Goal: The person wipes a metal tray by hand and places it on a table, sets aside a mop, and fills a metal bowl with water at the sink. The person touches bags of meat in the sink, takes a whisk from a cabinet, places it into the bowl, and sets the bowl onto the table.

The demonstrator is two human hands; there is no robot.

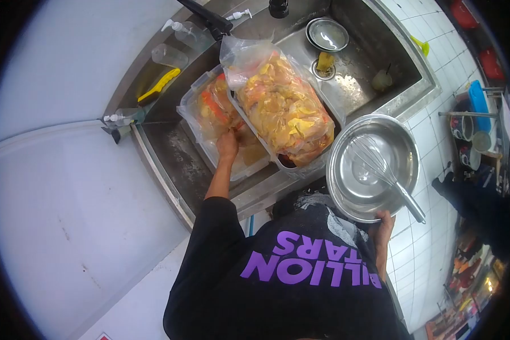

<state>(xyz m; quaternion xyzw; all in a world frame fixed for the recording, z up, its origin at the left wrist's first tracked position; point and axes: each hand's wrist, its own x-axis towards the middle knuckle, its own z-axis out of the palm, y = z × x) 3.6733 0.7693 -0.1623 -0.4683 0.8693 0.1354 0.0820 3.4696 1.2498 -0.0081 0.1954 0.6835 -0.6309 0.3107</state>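
Note:
My left hand reaches into a clear plastic tub in the sink, its fingers closed on the plastic bag there, which has orange-yellow contents. Beside it, a second tub carries a big clear bag full of yellowish marinated pieces that look like raw meat; this tub is tilted and partly covers the first. My right hand grips the near rim of a steel mixing bowl at the sink's front right. A whisk rests in the bowl, its handle sticking out over the rim.
The steel sink has a black faucet. Small metal bowls, a yellow sponge and a small cup sit in the right basin. A yellow-handled brush and pump bottles line the back ledge. Shelving stands far right.

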